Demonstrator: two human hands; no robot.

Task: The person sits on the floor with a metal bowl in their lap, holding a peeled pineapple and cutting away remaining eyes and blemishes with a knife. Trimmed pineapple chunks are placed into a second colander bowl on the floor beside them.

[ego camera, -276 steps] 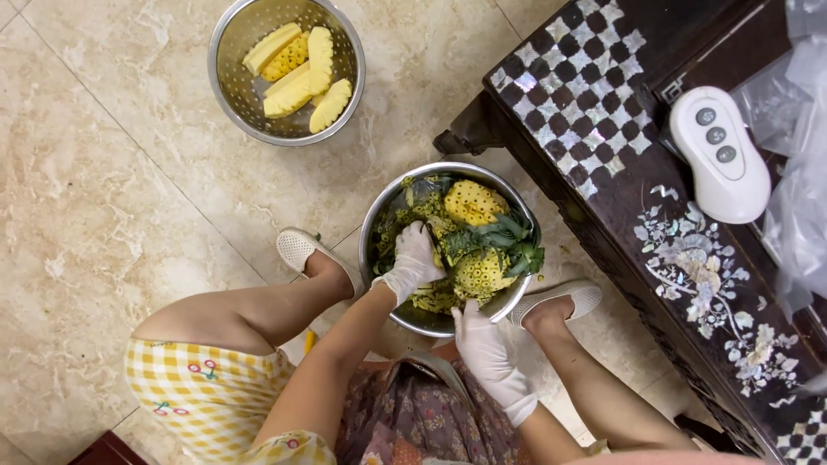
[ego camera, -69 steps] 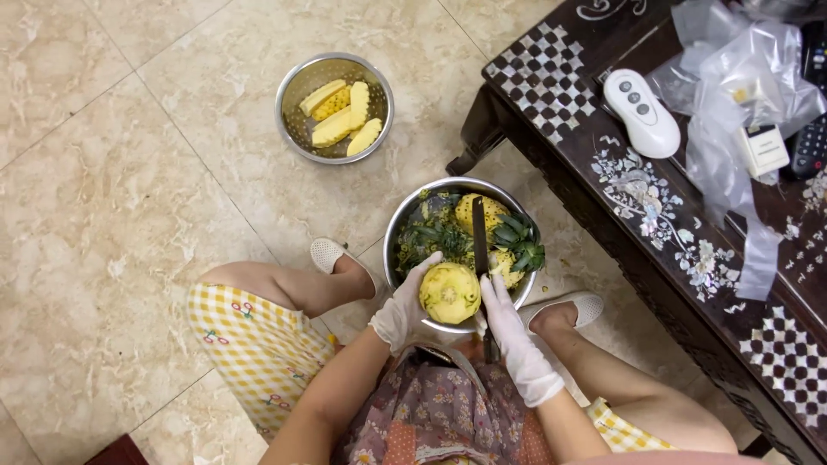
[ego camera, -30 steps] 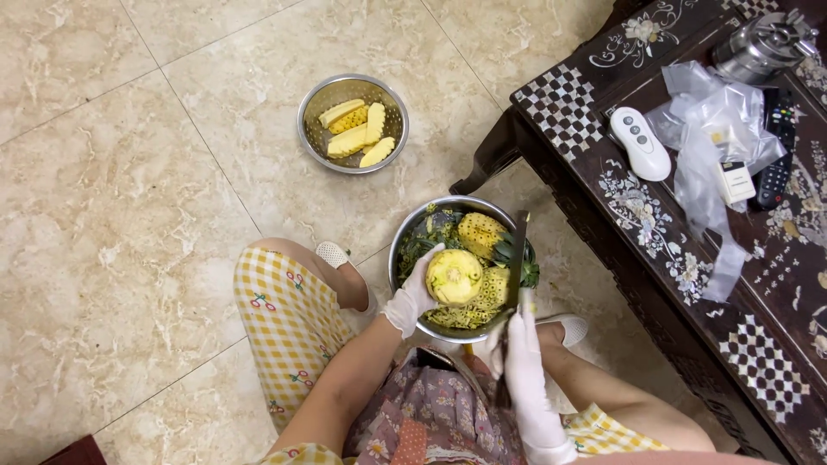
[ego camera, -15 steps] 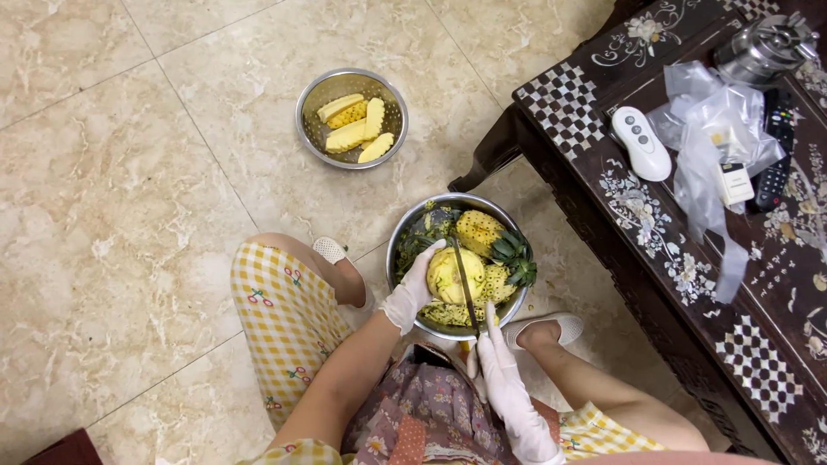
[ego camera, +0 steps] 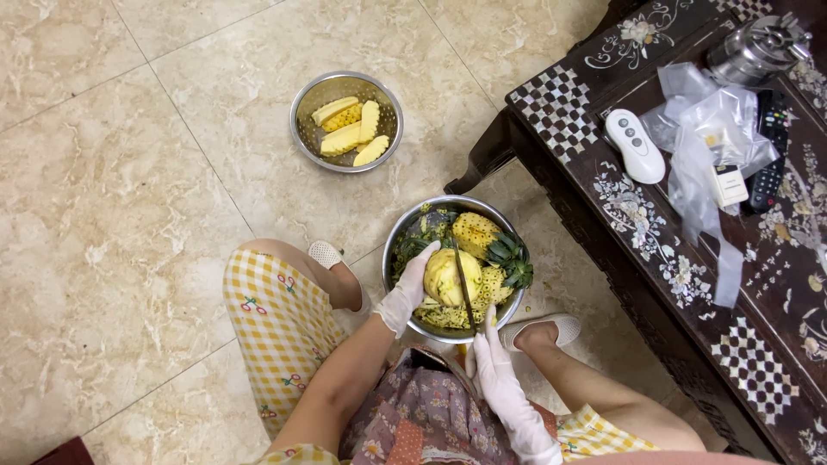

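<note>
A person squats on a tiled floor [ego camera: 129, 189] over a steel bowl [ego camera: 398, 250] that sits between their feet. The left hand [ego camera: 412, 288], in a white glove, is curled around the side of a peeled pineapple [ego camera: 448, 275] and holds it over the bowl's middle. The right hand [ego camera: 491, 366], gloved too, is closed around the handle of a knife [ego camera: 463, 284] at the bowl's near rim; the thin dark blade runs up from the hand and lies across the right side of the pineapple, touching it. Around the fruit the bowl holds yellow peelings, green leaves and a second pineapple [ego camera: 476, 232] with its crown [ego camera: 510, 258] pointing right, just behind the one in hand. Each foot wears a white slipper: one [ego camera: 327, 255] left of the bowl, the other [ego camera: 551, 327] at its lower right. Well apart, further out on the floor, stands a colander [ego camera: 303, 108] with several yellow pineapple slices [ego camera: 349, 129] inside. To the right is a dark table [ego camera: 672, 284] with pale inlay and chequered patches. On it lie a white remote [ego camera: 633, 145], crumpled clear plastic bags [ego camera: 711, 120], a black remote [ego camera: 767, 164] and, at the far corner, a shiny metal lid [ego camera: 758, 47].
</note>
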